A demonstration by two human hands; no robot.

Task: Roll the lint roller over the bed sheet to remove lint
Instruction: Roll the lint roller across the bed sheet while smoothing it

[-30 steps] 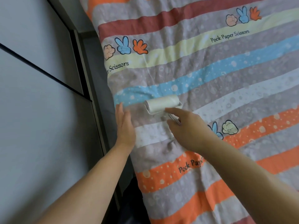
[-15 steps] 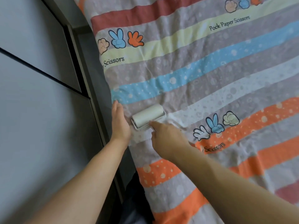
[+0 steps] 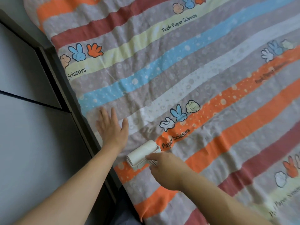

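Observation:
A striped bed sheet [image 3: 186, 82] printed with cartoon hands and "Pock Paper Scissors" lettering fills most of the view. The white lint roller [image 3: 142, 154] lies on the sheet near its left edge, over an orange stripe. My right hand [image 3: 167, 170] grips the roller's handle from the near side, index finger stretched along the top. My left hand [image 3: 112, 127] lies flat on the sheet beyond and to the left of the roller, fingers spread, holding nothing.
A dark bed frame edge [image 3: 76, 114] runs diagonally along the sheet's left side. Grey cabinet panels [image 3: 29, 135] with dark seams stand to the left of it. The sheet stretches wide to the right and far side, lightly wrinkled.
The roller has travelled toward me along the sheet's left edge, from the blue stripe down to the orange one. My left hand turned from edge-on to flat with spread fingers. The view widened.

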